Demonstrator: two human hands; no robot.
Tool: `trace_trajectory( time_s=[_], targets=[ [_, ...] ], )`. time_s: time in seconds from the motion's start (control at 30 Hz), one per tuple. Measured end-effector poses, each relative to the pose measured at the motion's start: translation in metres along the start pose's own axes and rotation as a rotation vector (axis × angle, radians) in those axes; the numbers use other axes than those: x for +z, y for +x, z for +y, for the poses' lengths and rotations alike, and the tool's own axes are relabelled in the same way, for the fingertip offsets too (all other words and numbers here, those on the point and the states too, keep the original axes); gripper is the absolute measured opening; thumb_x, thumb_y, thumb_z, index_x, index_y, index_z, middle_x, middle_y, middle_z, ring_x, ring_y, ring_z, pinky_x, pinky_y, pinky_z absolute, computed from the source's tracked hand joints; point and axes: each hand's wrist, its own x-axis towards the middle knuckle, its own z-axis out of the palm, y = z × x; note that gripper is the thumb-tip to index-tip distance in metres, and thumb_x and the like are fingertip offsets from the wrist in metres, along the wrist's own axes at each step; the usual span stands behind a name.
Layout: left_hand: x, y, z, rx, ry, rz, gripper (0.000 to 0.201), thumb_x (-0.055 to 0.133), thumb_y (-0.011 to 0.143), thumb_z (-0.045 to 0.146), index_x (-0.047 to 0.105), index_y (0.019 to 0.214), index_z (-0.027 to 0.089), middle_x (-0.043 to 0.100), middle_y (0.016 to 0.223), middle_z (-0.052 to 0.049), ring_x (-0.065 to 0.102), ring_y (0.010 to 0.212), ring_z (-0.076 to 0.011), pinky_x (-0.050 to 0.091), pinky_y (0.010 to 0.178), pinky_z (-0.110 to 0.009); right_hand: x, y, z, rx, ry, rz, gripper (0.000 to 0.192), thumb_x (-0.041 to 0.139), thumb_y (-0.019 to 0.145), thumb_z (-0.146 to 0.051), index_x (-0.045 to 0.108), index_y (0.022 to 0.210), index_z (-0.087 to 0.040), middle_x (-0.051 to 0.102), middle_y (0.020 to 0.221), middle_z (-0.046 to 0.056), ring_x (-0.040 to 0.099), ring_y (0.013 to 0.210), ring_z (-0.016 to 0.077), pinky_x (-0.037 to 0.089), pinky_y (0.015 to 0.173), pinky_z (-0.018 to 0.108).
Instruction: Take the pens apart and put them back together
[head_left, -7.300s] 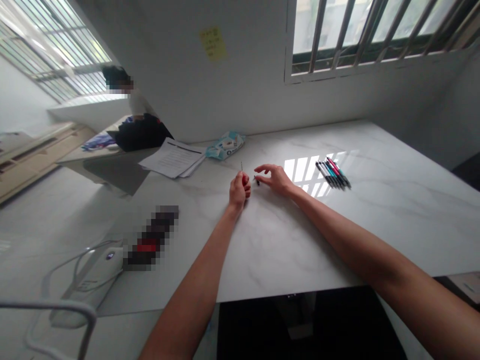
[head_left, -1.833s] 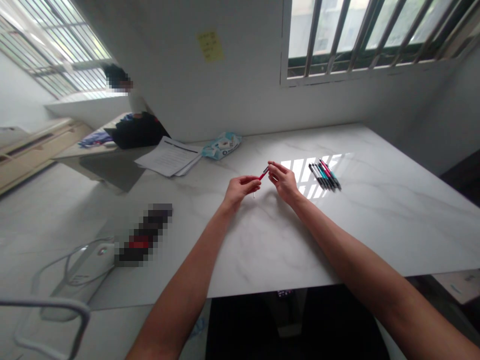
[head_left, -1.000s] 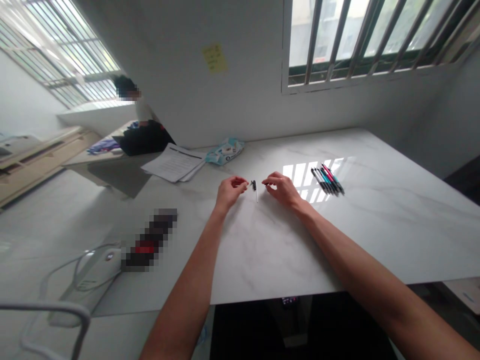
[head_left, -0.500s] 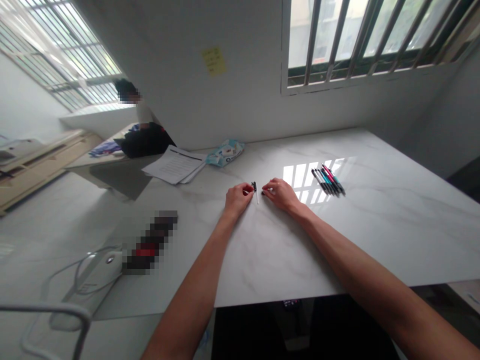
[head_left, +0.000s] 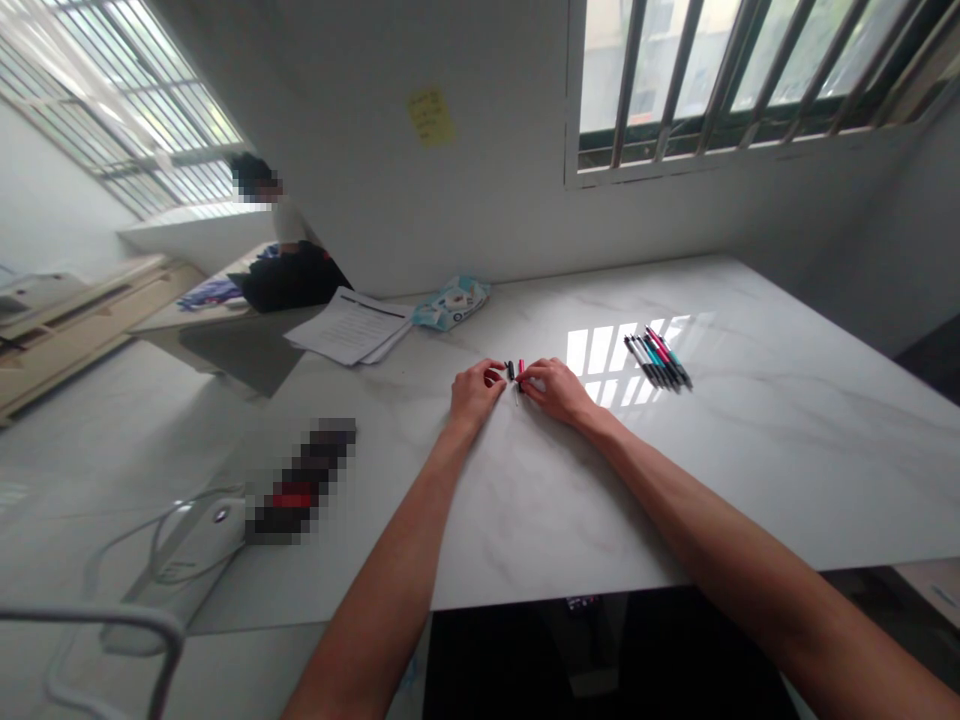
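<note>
On the marble-patterned table, my left hand (head_left: 472, 391) rests with its fingers curved and a gap between thumb and forefinger. Just past its fingertips lies a small black pen part (head_left: 511, 369). My right hand (head_left: 556, 388) is closed, thumb and fingers pinched together at a small dark pen part (head_left: 519, 386), mostly hidden by the fingertips. A short red pen piece (head_left: 521, 366) shows right above those fingertips. The thin white refill (head_left: 517, 400) lies between the hands, partly covered by the right fingers.
Several pens (head_left: 658, 360) lie side by side to the right on the table (head_left: 787, 420). Papers (head_left: 349, 328) and a blue-white packet (head_left: 452, 303) are at the back left. A power strip (head_left: 184, 560) with a cable sits at the front left. Another person (head_left: 292, 225) is farther left.
My right hand has moved slightly left, to the refill, and a red pen piece now shows by its fingertips. My left thumb and forefinger are a little farther apart.
</note>
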Motion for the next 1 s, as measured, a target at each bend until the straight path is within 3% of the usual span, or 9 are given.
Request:
trace_trajectory(
  time_s=[1.0],
  targets=[
    [0.0075, 0.0030, 0.0038, 0.006, -0.018, 0.008, 0.024, 0.074, 0.083, 0.022, 0.078, 0.106, 0.025, 0.081, 0.091, -0.003, 0.075, 0.078, -0.0206, 0.052, 0.079, -0.030, 0.0024, 0.0038, -0.0048, 0.008, -0.046, -0.011, 0.024, 0.061, 0.100, -0.025, 0.078, 0.117, -0.023, 0.077, 0.112, 0.009, 0.063, 0.102, 0.0255, 0.048, 0.096, 0.037]
  ],
)
